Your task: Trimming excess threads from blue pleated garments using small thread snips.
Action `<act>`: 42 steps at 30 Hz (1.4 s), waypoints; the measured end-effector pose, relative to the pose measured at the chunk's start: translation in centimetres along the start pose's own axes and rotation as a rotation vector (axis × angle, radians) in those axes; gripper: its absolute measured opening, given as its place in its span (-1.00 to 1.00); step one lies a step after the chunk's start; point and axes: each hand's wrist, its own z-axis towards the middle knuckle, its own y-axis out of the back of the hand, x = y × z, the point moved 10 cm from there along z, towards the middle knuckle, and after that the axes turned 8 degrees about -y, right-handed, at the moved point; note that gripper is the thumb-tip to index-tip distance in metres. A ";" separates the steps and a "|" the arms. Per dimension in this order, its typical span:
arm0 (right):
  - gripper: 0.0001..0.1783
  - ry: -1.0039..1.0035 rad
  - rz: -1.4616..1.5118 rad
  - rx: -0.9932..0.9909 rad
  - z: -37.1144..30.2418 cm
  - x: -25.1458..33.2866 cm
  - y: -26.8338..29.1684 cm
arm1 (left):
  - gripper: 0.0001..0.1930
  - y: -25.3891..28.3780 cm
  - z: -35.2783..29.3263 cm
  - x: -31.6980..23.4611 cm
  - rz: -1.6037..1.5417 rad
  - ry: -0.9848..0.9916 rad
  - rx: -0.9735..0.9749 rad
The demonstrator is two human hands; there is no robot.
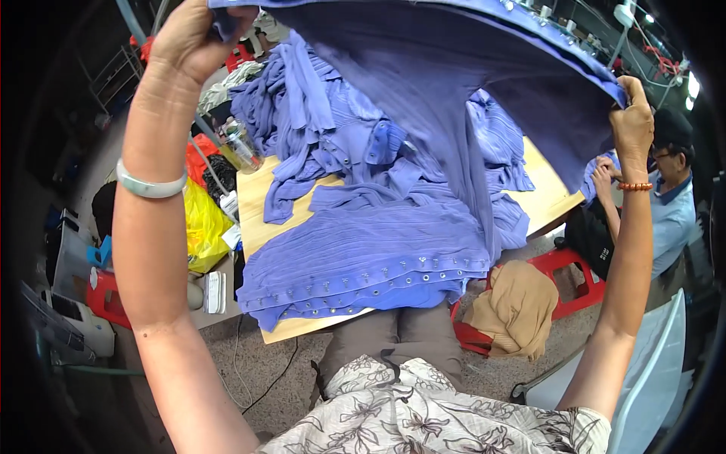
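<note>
Stretched between my raised hands is a blue-purple garment (423, 60), held up by its edge and hanging down over the table. My left hand (195, 41), at the top left, is closed on one end of that edge; part of its grip is cut off by the frame. At the upper right, my right hand (634, 121) pinches the other end. Below lies a ribbed garment of the same colour (363, 250), spread near the table's front, with rows of metal snaps or eyelets along its near edge. A heap of similar garments (302, 113) covers the table's far left.
The pale wooden table (261, 189) stands before my lap. To its left are a yellow plastic bag (203, 223) and a clear bottle (240, 144). On the right, a tan cloth (518, 310) lies over a red stool (571, 280); a co-worker (669, 204) handles blue-purple fabric.
</note>
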 end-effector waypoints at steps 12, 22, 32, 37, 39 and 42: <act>-0.64 0.380 0.445 0.227 -13.7 13.6 -3.2 | -0.58 17.2 -16.7 -5.2 0.491 0.174 -0.049; -0.33 0.401 0.451 1.183 -32.6 14.0 -9.4 | -0.66 24.5 -43.0 5.5 1.237 0.531 -0.081; -0.45 0.415 0.353 1.100 -32.1 12.7 -9.2 | -0.68 27.0 -41.8 3.3 1.083 0.391 -0.108; -0.38 0.292 0.599 1.048 -29.2 12.3 -9.6 | -0.71 27.5 -41.9 1.5 1.052 0.363 -0.154; -0.35 0.203 0.672 0.982 -26.1 11.2 -9.2 | -0.73 26.7 -41.0 0.9 1.040 0.346 -0.184; -0.50 0.186 0.615 0.854 -22.8 8.6 -8.3 | -0.73 25.3 -39.9 1.4 1.037 0.293 -0.138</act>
